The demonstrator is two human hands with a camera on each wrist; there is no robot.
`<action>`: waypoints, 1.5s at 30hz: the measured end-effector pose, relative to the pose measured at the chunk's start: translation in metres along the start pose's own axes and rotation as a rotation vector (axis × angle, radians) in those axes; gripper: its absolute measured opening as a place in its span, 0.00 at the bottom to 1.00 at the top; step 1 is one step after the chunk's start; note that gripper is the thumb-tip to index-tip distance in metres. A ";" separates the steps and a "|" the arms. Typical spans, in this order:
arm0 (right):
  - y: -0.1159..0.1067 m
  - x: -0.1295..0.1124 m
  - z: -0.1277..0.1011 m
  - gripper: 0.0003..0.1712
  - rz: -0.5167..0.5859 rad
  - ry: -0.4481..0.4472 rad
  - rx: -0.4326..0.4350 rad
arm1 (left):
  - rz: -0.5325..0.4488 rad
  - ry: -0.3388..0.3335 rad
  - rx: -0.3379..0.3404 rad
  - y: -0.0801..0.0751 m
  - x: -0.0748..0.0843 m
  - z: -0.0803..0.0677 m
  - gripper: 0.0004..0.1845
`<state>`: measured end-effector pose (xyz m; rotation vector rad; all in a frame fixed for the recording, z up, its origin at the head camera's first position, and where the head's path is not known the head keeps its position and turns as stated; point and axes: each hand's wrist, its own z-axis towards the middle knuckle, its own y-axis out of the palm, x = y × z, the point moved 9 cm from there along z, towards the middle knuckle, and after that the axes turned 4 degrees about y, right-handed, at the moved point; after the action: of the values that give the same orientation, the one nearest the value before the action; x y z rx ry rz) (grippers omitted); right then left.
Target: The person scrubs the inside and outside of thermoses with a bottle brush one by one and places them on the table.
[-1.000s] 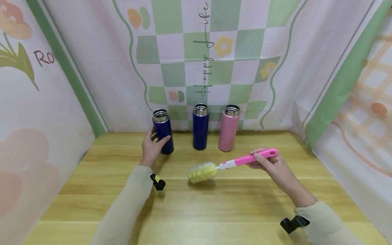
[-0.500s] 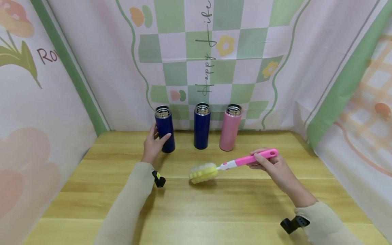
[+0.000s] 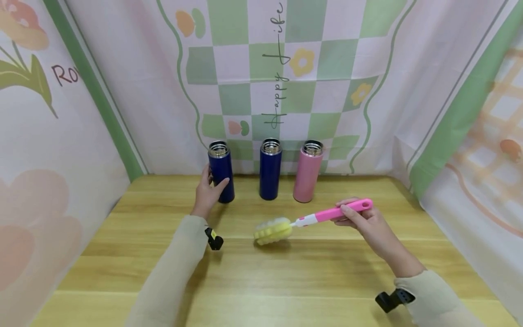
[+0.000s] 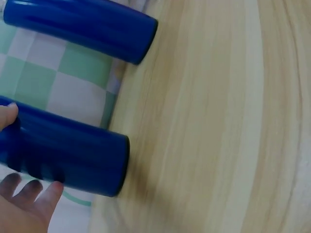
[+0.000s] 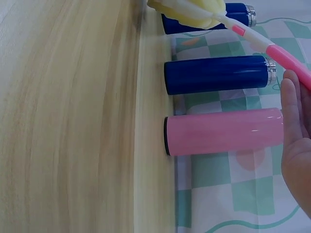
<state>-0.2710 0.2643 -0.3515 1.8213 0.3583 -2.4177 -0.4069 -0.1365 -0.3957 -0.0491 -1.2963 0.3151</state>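
Three lidless vacuum flasks stand upright in a row near the back of the table: a left navy flask (image 3: 221, 172), a middle navy flask (image 3: 269, 172) and a pink flask (image 3: 307, 177). My left hand (image 3: 207, 193) grips the left navy flask, thumb on its near side; in the left wrist view, fingertips (image 4: 54, 190) lie along its wall. My right hand (image 3: 365, 222) holds a bottle brush (image 3: 341, 212) by its pink handle. The yellow-and-white sponge head (image 3: 274, 230) points left, close over the table. In the right wrist view, the sponge head overlaps the left navy flask.
A wood-grain table (image 3: 261, 281) spans the view. Behind the flasks hangs a green-and-white checkered cloth (image 3: 233, 97), close to their backs. Patterned curtains (image 3: 61, 150) enclose the left and right sides. A black wrist camera (image 3: 213, 239) is strapped to each sleeve.
The left navy flask has moved slightly back, with my left hand around it. My right hand and the bottle brush have stayed nearly still. The whole head view has shifted a little.
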 end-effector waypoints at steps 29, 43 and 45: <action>-0.021 0.003 -0.008 0.15 -0.052 0.037 0.064 | 0.033 0.317 -0.167 0.078 0.057 -0.014 0.20; -0.029 0.002 -0.012 0.12 0.029 -0.001 0.079 | 0.052 0.023 -0.181 0.131 0.035 0.006 0.47; -0.030 0.002 -0.012 0.12 0.033 -0.001 0.080 | 0.060 0.003 -0.183 0.134 0.033 0.007 0.48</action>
<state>-0.2667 0.2965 -0.3525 1.8418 0.2329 -2.4450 -0.4334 -0.0012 -0.3912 -0.2442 -1.3195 0.2471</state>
